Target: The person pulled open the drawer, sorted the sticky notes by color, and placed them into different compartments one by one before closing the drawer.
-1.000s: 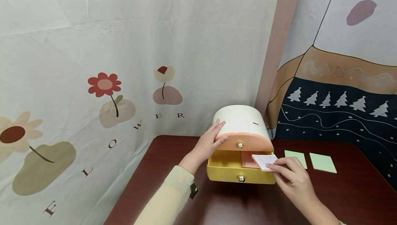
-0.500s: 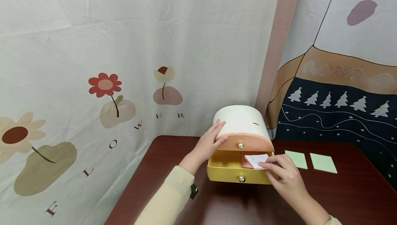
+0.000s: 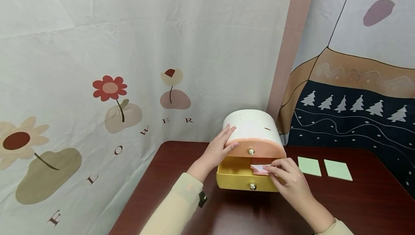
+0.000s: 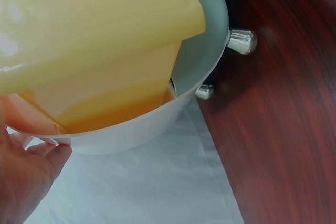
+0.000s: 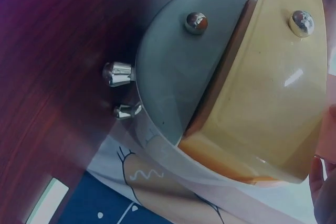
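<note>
A small dome-topped chest (image 3: 253, 123) has its yellow middle drawer (image 3: 231, 181) pulled out. My left hand (image 3: 212, 154) lies against the left side of the white shell, its fingers extended along it; in the left wrist view the fingertips (image 4: 56, 156) touch the shell's edge. My right hand (image 3: 291, 182) pinches a small white-and-pink sticky note pad (image 3: 259, 168) between thumb and fingers, tilted over the drawer's right part. Behind it, a salmon-coloured pad (image 3: 259, 161) shows inside the drawer, partly covered. The right wrist view catches only some fingers (image 5: 317, 179) beside the drawer front.
Two pale green note pads (image 3: 309, 166) lie on the dark red-brown table (image 3: 181, 159) right of the chest. Above the yellow drawer is a shut orange drawer (image 3: 240, 150); below it a grey-green one (image 5: 168, 66). Short metal legs (image 5: 116, 73) support the chest. Printed cloth hangs behind.
My right hand has moved left with the white-and-pink note pad, bringing it further over the drawer and tilting it edge-on. The left hand stays on the chest.
</note>
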The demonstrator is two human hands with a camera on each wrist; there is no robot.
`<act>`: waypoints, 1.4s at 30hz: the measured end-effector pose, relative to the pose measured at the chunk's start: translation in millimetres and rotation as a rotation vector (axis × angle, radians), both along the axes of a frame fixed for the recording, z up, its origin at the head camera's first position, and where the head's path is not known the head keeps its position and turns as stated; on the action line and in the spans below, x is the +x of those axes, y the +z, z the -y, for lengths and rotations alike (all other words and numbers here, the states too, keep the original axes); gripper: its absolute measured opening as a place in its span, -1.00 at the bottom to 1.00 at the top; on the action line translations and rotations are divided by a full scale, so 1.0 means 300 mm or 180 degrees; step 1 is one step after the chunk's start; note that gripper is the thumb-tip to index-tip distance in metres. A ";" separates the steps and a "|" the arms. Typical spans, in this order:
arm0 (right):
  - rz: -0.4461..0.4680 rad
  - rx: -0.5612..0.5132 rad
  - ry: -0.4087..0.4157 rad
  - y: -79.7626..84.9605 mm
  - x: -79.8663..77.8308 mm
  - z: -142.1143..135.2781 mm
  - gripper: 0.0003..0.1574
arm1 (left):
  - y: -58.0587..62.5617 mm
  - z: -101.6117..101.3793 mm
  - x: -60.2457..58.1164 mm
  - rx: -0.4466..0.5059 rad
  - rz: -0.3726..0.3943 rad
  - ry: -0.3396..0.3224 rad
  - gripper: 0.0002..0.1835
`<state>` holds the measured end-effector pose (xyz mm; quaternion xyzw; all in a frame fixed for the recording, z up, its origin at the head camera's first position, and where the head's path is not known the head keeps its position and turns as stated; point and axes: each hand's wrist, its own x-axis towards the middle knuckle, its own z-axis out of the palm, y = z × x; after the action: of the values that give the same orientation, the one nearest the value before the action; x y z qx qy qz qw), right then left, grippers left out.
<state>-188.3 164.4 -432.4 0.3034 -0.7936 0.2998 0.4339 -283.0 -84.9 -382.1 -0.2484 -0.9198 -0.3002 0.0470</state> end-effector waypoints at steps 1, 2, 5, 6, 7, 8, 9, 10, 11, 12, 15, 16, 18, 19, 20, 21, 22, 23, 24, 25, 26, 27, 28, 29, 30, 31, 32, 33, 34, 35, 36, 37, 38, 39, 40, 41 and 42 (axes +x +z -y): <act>-0.0022 0.0006 0.0007 -0.001 -0.004 0.004 -0.55 | 0.000 0.000 0.000 -0.0005 0.0001 0.0002 -0.30; -0.0005 0.0020 0.0000 -0.002 -0.006 0.007 -0.54 | 0.000 0.000 -0.001 -0.0008 0.0000 0.0002 -0.29; 0.0022 0.0041 0.0020 -0.004 -0.011 0.018 -0.54 | -0.001 0.001 -0.002 -0.0012 -0.0007 0.0001 -0.29; 0.0016 0.0042 0.0033 -0.005 -0.012 0.021 -0.54 | -0.002 0.001 -0.002 -0.0013 -0.0001 0.0003 -0.29; 0.0029 0.0057 0.0027 -0.004 -0.013 0.024 -0.53 | -0.002 0.001 -0.003 -0.0016 0.0001 0.0005 -0.29; 0.0038 0.0070 0.0025 -0.004 -0.015 0.027 -0.52 | -0.003 0.001 -0.003 -0.0017 0.0002 0.0008 -0.29; 0.0029 0.0075 0.0034 -0.004 -0.017 0.030 -0.52 | -0.003 0.001 -0.004 -0.0017 0.0002 0.0007 -0.30; 0.0036 0.0080 0.0041 -0.003 -0.018 0.033 -0.52 | -0.003 0.000 -0.004 -0.0012 0.0006 0.0008 -0.30; 0.0055 0.0091 0.0035 -0.002 -0.019 0.035 -0.52 | -0.002 0.000 -0.003 -0.0012 0.0018 0.0013 -0.30; 0.0057 0.0098 0.0031 -0.002 -0.021 0.037 -0.51 | -0.002 0.000 -0.003 -0.0013 0.0029 0.0019 -0.30; 0.0040 0.0082 0.0044 -0.002 -0.025 0.043 -0.52 | -0.001 0.000 -0.002 -0.0017 0.0015 0.0018 -0.29; 0.0044 0.0082 0.0040 -0.003 -0.027 0.045 -0.52 | -0.001 0.000 -0.002 -0.0022 0.0014 0.0021 -0.29; 0.0044 0.0087 0.0026 -0.005 -0.030 0.048 -0.50 | -0.001 0.000 -0.002 -0.0032 0.0002 0.0019 -0.29; 0.0050 0.0085 0.0025 -0.006 -0.032 0.049 -0.49 | -0.001 0.001 -0.002 -0.0029 -0.0009 0.0015 -0.29; 0.0070 0.0090 0.0014 -0.007 -0.034 0.051 -0.48 | -0.002 0.001 -0.003 -0.0028 -0.0007 0.0015 -0.29; 0.0089 0.0091 0.0010 -0.008 -0.037 0.052 -0.47 | -0.002 0.001 -0.004 -0.0025 -0.0008 0.0015 -0.30; 0.0094 0.0088 0.0013 -0.008 -0.039 0.053 -0.47 | -0.003 0.001 -0.004 -0.0018 -0.0019 0.0013 -0.30; 0.0100 0.0081 0.0018 -0.008 -0.042 0.054 -0.48 | -0.003 0.001 -0.004 -0.0014 -0.0024 0.0012 -0.30; 0.0109 0.0074 0.0023 -0.008 -0.045 0.055 -0.49 | -0.004 0.001 -0.005 -0.0012 -0.0040 0.0009 -0.30; 0.0109 0.0069 0.0026 -0.008 -0.048 0.056 -0.54 | -0.004 0.000 -0.005 -0.0013 -0.0045 0.0008 -0.30; 0.0104 0.0069 0.0025 -0.007 -0.051 0.057 -0.57 | -0.005 0.000 -0.006 -0.0015 -0.0041 0.0009 -0.30; 0.0112 0.0073 0.0018 -0.006 -0.052 0.058 -0.61 | -0.006 0.000 -0.006 -0.0016 -0.0045 0.0009 -0.30; 0.0126 0.0078 0.0008 -0.003 -0.053 0.060 -0.71 | -0.007 -0.001 -0.006 -0.0017 -0.0044 0.0006 -0.30; 0.0153 0.0089 -0.0015 0.000 -0.054 0.061 -0.79 | -0.007 -0.001 -0.007 -0.0021 -0.0045 0.0005 -0.30; 0.0184 0.0102 -0.0039 0.003 -0.054 0.064 -0.86 | -0.007 -0.001 -0.007 -0.0023 -0.0057 0.0000 -0.29; 0.0211 0.0115 -0.0059 0.006 -0.053 0.066 -0.88 | -0.008 -0.001 -0.007 -0.0023 -0.0051 0.0002 -0.29; 0.0246 0.0139 -0.0086 0.009 -0.052 0.068 -0.87 | -0.008 -0.001 -0.008 -0.0023 -0.0056 0.0000 -0.29; 0.0278 0.0162 -0.0105 0.013 -0.052 0.071 -0.81 | -0.008 -0.001 -0.007 -0.0024 -0.0064 -0.0002 -0.29; 0.0300 0.0183 -0.0111 0.016 -0.053 0.073 -0.75 | -0.008 0.000 -0.008 -0.0020 -0.0072 -0.0006 -0.30; 0.0325 0.0209 -0.0127 0.019 -0.053 0.075 -0.75 | -0.008 0.000 -0.007 -0.0020 -0.0083 -0.0009 -0.30; 0.0339 0.0232 -0.0141 0.022 -0.054 0.077 -0.74 | -0.008 0.000 -0.007 -0.0022 -0.0082 -0.0008 -0.30; 0.0344 0.0248 -0.0146 0.024 -0.055 0.079 -0.74 | -0.008 0.000 -0.007 -0.0025 -0.0074 -0.0004 -0.30; 0.0346 0.0263 -0.0153 0.026 -0.057 0.081 -0.75 | -0.007 0.000 -0.006 -0.0029 -0.0075 -0.0005 -0.30; 0.0340 0.0269 -0.0154 0.028 -0.058 0.082 -0.75 | -0.007 0.000 -0.006 -0.0031 -0.0075 -0.0004 -0.30; 0.0334 0.0280 -0.0158 0.030 -0.060 0.083 -0.79 | -0.007 0.000 -0.006 -0.0032 -0.0076 -0.0004 -0.30; 0.0328 0.0288 -0.0168 0.031 -0.062 0.083 -0.83 | -0.006 0.000 -0.005 -0.0035 -0.0070 -0.0001 -0.31; 0.0313 0.0291 -0.0174 0.032 -0.064 0.084 -0.83 | -0.006 -0.001 -0.005 -0.0035 -0.0077 -0.0001 -0.31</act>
<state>-207.4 139.1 -422.8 0.2860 -0.8349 0.2658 0.3880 -284.6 -84.7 -384.0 -0.2524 -0.9207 -0.2921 0.0566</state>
